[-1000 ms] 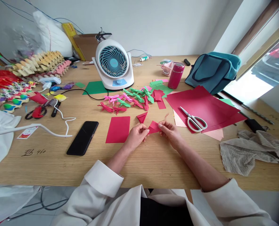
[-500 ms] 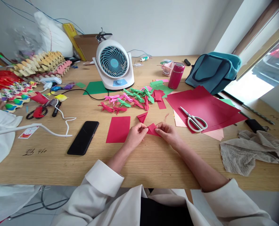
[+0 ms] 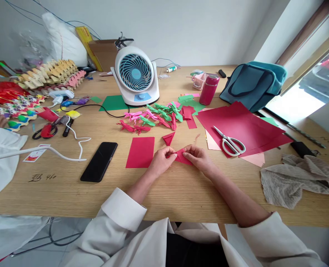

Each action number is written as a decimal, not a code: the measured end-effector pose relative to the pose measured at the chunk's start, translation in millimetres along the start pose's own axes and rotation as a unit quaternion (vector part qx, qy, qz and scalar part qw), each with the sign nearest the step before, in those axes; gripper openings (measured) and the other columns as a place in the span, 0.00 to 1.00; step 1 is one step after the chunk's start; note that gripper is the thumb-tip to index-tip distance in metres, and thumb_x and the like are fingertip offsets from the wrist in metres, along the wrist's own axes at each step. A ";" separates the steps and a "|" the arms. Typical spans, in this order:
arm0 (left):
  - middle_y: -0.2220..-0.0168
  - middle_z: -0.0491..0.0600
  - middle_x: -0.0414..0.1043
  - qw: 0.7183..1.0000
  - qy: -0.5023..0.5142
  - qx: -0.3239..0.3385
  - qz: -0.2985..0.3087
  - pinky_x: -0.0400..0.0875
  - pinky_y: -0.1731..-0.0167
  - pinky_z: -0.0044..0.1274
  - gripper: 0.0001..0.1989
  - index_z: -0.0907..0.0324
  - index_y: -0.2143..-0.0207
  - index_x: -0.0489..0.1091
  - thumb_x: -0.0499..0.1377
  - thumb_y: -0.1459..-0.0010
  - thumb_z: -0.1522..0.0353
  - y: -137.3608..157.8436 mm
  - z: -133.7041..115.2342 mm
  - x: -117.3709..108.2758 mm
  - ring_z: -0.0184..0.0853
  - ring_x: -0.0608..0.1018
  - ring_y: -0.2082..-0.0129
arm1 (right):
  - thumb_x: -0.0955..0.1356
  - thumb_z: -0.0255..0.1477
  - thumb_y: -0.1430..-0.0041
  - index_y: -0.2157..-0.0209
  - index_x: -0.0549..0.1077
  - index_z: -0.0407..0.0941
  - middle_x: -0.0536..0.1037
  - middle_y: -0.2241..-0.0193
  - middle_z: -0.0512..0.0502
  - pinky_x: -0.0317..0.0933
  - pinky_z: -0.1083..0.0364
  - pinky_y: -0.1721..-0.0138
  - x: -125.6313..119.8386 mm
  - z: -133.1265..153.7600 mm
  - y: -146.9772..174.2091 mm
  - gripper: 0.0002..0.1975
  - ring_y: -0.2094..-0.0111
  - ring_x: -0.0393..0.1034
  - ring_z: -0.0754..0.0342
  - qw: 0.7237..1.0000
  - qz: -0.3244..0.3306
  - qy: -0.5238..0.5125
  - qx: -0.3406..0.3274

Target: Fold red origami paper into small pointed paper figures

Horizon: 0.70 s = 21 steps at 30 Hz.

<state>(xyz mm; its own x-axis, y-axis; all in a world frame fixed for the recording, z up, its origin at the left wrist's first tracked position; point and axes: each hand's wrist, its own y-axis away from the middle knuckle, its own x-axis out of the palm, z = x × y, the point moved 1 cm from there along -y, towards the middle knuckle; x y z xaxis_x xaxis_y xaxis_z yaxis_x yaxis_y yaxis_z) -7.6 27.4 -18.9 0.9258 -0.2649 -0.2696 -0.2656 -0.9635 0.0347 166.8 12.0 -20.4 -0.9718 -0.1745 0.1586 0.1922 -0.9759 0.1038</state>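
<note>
Near the frame's centre, the small folded red paper (image 3: 183,158) shows a lower, more slanted outline than half a second ago, suggesting a fold being worked in; left hand (image 3: 161,160) and right hand (image 3: 200,158) both pinch it between thumb and fingers.

A fan (image 3: 136,74) stands behind paper figures (image 3: 162,121) on a table (image 3: 181,196), with a bag (image 3: 250,87) to the right. In front, a paper piece (image 3: 183,158) sits between left hand (image 3: 162,161) and right hand (image 3: 200,160), with scissors (image 3: 227,139) on paper sheets (image 3: 259,129) at right and a phone (image 3: 99,162) at left.
</note>
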 end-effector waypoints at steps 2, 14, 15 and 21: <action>0.80 0.41 0.62 1.000 0.012 -0.005 -0.002 0.62 0.84 0.17 0.08 0.59 0.73 0.68 0.60 0.48 0.64 -0.4 0.7 0.4 0.26 0.64 0.82 | 0.75 0.45 0.54 0.69 0.72 0.44 0.75 0.73 0.50 0.59 0.57 0.72 -0.1 0.0 0.0 0.20 0.75 0.65 0.58 1.000 0.001 0.011 -0.003; 0.73 0.44 0.69 1.000 0.009 -0.015 0.005 0.66 0.83 0.17 0.07 0.60 0.69 0.69 0.59 0.49 0.65 2.4 -4.8 1.4 0.26 0.68 0.79 | 0.75 0.46 0.55 0.69 0.72 0.44 0.73 0.75 0.51 0.55 0.58 0.77 0.5 -1.7 -0.5 0.21 0.76 0.62 0.59 1.000 0.014 0.018 -0.012; 0.73 0.44 0.69 1.000 0.009 -0.017 0.004 0.65 0.83 0.17 0.07 0.60 0.69 0.69 0.59 0.49 0.65 2.5 -4.9 1.4 0.26 0.68 0.79 | 0.75 0.45 0.54 0.69 0.72 0.44 0.73 0.75 0.51 0.54 0.58 0.77 0.3 -2.0 -0.5 0.21 0.77 0.62 0.59 1.000 0.015 0.018 -0.012; 0.73 0.44 0.71 1.000 -0.014 0.002 0.005 0.64 0.79 0.17 0.05 0.60 0.70 0.70 0.58 0.49 0.67 1.4 -3.6 1.0 0.26 0.69 0.78 | 0.75 0.44 0.53 0.67 0.71 0.44 0.74 0.72 0.50 0.58 0.58 0.74 -0.3 -4.5 -1.0 0.20 0.74 0.65 0.59 1.000 0.021 0.003 -0.022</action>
<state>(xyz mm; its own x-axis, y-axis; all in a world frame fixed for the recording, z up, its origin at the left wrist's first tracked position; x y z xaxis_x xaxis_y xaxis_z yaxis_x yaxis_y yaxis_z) -6.1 25.6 -15.6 0.9150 -0.2740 -0.2962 -0.2768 -0.9604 0.0334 166.3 12.4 -24.9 -0.9639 -0.2157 0.1558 0.2264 -0.9725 0.0540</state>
